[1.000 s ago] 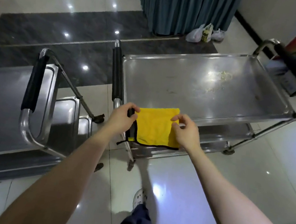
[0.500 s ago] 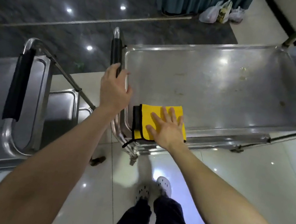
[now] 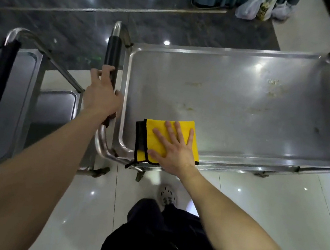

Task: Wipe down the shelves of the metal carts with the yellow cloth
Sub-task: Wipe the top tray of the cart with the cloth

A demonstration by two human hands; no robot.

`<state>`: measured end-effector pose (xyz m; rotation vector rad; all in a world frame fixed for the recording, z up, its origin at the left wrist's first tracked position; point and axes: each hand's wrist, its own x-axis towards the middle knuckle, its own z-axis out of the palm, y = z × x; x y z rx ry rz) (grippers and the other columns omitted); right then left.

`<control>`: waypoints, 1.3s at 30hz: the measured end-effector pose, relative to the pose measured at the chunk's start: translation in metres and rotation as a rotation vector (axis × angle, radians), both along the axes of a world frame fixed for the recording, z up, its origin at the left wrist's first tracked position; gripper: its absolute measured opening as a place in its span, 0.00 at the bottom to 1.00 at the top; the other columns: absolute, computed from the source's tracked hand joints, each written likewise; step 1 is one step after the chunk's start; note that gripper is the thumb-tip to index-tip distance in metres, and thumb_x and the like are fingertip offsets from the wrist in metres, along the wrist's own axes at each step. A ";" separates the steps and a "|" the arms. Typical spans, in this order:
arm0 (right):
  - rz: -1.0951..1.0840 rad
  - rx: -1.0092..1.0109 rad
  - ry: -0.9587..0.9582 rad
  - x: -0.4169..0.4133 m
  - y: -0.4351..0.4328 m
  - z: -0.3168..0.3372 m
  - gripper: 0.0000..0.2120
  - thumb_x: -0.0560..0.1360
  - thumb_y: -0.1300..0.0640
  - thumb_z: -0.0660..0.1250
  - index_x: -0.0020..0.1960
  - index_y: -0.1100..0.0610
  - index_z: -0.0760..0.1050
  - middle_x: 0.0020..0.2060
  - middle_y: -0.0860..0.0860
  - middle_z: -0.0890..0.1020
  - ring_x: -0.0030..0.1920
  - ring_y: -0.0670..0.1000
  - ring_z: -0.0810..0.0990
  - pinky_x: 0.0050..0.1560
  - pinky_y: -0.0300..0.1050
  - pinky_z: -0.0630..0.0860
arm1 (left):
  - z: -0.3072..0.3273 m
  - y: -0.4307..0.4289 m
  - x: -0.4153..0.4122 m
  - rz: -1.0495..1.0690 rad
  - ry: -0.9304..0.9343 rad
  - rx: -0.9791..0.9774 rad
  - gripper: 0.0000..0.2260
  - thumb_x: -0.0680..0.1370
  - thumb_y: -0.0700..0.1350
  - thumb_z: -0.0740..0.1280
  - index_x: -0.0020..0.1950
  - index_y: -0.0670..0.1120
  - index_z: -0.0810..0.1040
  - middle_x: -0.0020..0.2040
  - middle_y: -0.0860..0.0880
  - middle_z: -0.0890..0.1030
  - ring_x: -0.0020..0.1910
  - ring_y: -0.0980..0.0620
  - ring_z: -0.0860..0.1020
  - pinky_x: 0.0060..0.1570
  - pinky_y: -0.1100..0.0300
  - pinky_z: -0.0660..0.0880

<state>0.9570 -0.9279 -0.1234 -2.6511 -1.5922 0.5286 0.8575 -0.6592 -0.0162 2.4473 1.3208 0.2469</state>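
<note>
A folded yellow cloth point(image 3: 152, 124) with black trim lies flat at the near left corner of the cart's top shelf point(image 3: 238, 106). It is close to square, its slightly longer side running along the shelf's near rim. Its black layered edges face the cart's handle point(image 3: 113, 52), and a black loop hangs over the rim.

My right hand point(image 3: 173, 152) presses down on the cloth, palm flat, fingers straight and spread, pointing across the shelf. My left hand point(image 3: 101, 95) is just left of the cloth, curled around the handle's black grip.

Pale crumbs and smears point(image 3: 272, 87) dot the shelf's far right part. A second cart point(image 3: 20, 89) stands to the left of the first. Beyond it sit plastic bags point(image 3: 262, 6), their print too blurred to read.
</note>
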 end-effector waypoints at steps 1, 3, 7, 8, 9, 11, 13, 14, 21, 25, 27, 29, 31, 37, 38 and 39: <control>0.003 0.004 0.004 0.007 -0.009 -0.001 0.39 0.78 0.19 0.37 0.85 0.32 0.41 0.86 0.45 0.35 0.83 0.53 0.27 0.78 0.77 0.34 | 0.000 0.003 0.002 0.028 -0.001 0.017 0.27 0.79 0.47 0.70 0.74 0.55 0.61 0.68 0.39 0.69 0.48 0.29 0.81 0.45 0.41 0.76; -0.005 0.017 0.004 0.028 -0.026 -0.002 0.39 0.77 0.19 0.38 0.85 0.32 0.40 0.86 0.44 0.35 0.83 0.52 0.26 0.78 0.76 0.34 | -0.002 0.006 0.006 0.084 -0.008 0.013 0.30 0.80 0.48 0.70 0.78 0.56 0.58 0.66 0.38 0.71 0.49 0.28 0.81 0.46 0.39 0.76; -0.025 0.025 -0.035 0.079 -0.050 -0.003 0.38 0.78 0.20 0.43 0.85 0.31 0.42 0.86 0.44 0.37 0.85 0.53 0.30 0.79 0.75 0.36 | -0.005 0.008 0.006 0.090 0.006 -0.082 0.39 0.83 0.48 0.68 0.85 0.64 0.46 0.67 0.37 0.71 0.56 0.31 0.80 0.54 0.35 0.79; -0.026 0.022 -0.043 0.094 -0.051 -0.003 0.38 0.79 0.20 0.42 0.85 0.31 0.41 0.87 0.45 0.38 0.85 0.53 0.31 0.79 0.75 0.37 | -0.004 0.007 0.006 0.093 0.004 -0.102 0.39 0.83 0.48 0.67 0.85 0.65 0.45 0.68 0.37 0.72 0.58 0.31 0.80 0.56 0.34 0.79; -0.030 0.018 -0.053 0.108 -0.050 -0.003 0.38 0.79 0.20 0.42 0.85 0.31 0.41 0.87 0.45 0.38 0.85 0.53 0.31 0.79 0.75 0.37 | -0.002 0.007 0.006 0.101 0.000 -0.114 0.40 0.83 0.48 0.67 0.85 0.65 0.45 0.68 0.37 0.73 0.59 0.31 0.80 0.58 0.33 0.79; -0.053 0.021 -0.073 0.138 -0.043 -0.003 0.38 0.79 0.20 0.41 0.85 0.31 0.41 0.87 0.45 0.39 0.85 0.53 0.33 0.80 0.75 0.37 | 0.001 0.004 0.007 0.120 -0.010 -0.118 0.39 0.83 0.47 0.67 0.85 0.65 0.46 0.69 0.38 0.74 0.62 0.32 0.79 0.61 0.32 0.79; -0.096 0.044 -0.083 0.166 -0.028 -0.004 0.38 0.79 0.20 0.43 0.85 0.32 0.43 0.87 0.45 0.41 0.86 0.53 0.36 0.80 0.75 0.38 | 0.004 0.001 0.007 0.133 -0.019 -0.127 0.39 0.84 0.47 0.68 0.85 0.66 0.47 0.71 0.40 0.74 0.63 0.34 0.80 0.61 0.31 0.80; -0.121 0.054 -0.086 0.179 -0.017 -0.004 0.38 0.79 0.20 0.44 0.85 0.32 0.44 0.87 0.45 0.43 0.86 0.53 0.37 0.80 0.75 0.38 | 0.005 0.000 0.007 0.137 -0.021 -0.132 0.39 0.84 0.47 0.68 0.85 0.66 0.47 0.72 0.41 0.74 0.63 0.35 0.80 0.60 0.31 0.80; -0.208 0.099 -0.076 0.253 0.091 -0.011 0.42 0.75 0.17 0.37 0.85 0.32 0.46 0.88 0.47 0.47 0.87 0.56 0.40 0.78 0.77 0.36 | -0.002 0.002 0.000 0.126 -0.076 -0.103 0.38 0.84 0.46 0.69 0.86 0.64 0.50 0.75 0.45 0.73 0.69 0.40 0.77 0.62 0.34 0.78; -0.221 0.109 -0.071 0.265 0.156 -0.016 0.44 0.74 0.15 0.36 0.85 0.32 0.48 0.88 0.48 0.47 0.87 0.57 0.41 0.77 0.78 0.34 | -0.002 0.002 -0.001 0.120 -0.085 -0.099 0.38 0.84 0.46 0.69 0.87 0.62 0.51 0.76 0.45 0.73 0.71 0.40 0.76 0.65 0.35 0.78; -0.211 0.112 -0.073 0.259 0.180 -0.017 0.44 0.74 0.16 0.36 0.85 0.33 0.48 0.88 0.50 0.48 0.87 0.59 0.41 0.76 0.79 0.34 | -0.002 0.002 -0.001 0.120 -0.083 -0.088 0.37 0.84 0.46 0.68 0.87 0.60 0.51 0.76 0.44 0.73 0.71 0.39 0.76 0.67 0.35 0.77; -0.208 0.108 -0.073 0.249 0.193 -0.018 0.44 0.74 0.16 0.35 0.85 0.34 0.48 0.88 0.50 0.48 0.87 0.59 0.41 0.76 0.80 0.33 | 0.000 0.002 -0.001 0.117 -0.075 -0.083 0.37 0.84 0.45 0.67 0.88 0.59 0.51 0.75 0.42 0.73 0.69 0.38 0.76 0.66 0.36 0.76; -0.207 0.108 -0.084 0.236 0.197 -0.020 0.44 0.75 0.17 0.36 0.85 0.34 0.49 0.88 0.50 0.47 0.87 0.59 0.41 0.75 0.80 0.33 | 0.001 0.001 -0.002 0.116 -0.085 -0.082 0.37 0.84 0.45 0.67 0.88 0.59 0.51 0.74 0.41 0.73 0.68 0.37 0.77 0.66 0.35 0.76; -0.111 0.139 -0.060 0.139 0.147 -0.019 0.39 0.79 0.21 0.43 0.86 0.36 0.50 0.88 0.51 0.47 0.87 0.59 0.41 0.77 0.80 0.38 | -0.001 0.004 -0.001 0.105 -0.076 -0.084 0.37 0.85 0.47 0.66 0.87 0.62 0.48 0.70 0.41 0.74 0.60 0.41 0.79 0.58 0.42 0.78; -0.084 0.154 -0.060 0.114 0.132 -0.019 0.38 0.80 0.22 0.45 0.86 0.36 0.50 0.88 0.51 0.47 0.87 0.59 0.41 0.77 0.80 0.39 | -0.001 0.004 -0.001 0.103 -0.067 -0.079 0.37 0.85 0.48 0.65 0.87 0.62 0.47 0.69 0.41 0.74 0.57 0.42 0.78 0.55 0.45 0.76; -0.056 0.173 -0.068 0.089 0.116 -0.021 0.37 0.81 0.23 0.46 0.86 0.37 0.51 0.88 0.51 0.46 0.87 0.59 0.40 0.77 0.80 0.39 | 0.000 0.003 -0.001 0.103 -0.057 -0.072 0.37 0.85 0.48 0.65 0.87 0.61 0.47 0.68 0.40 0.74 0.56 0.42 0.78 0.53 0.46 0.75</control>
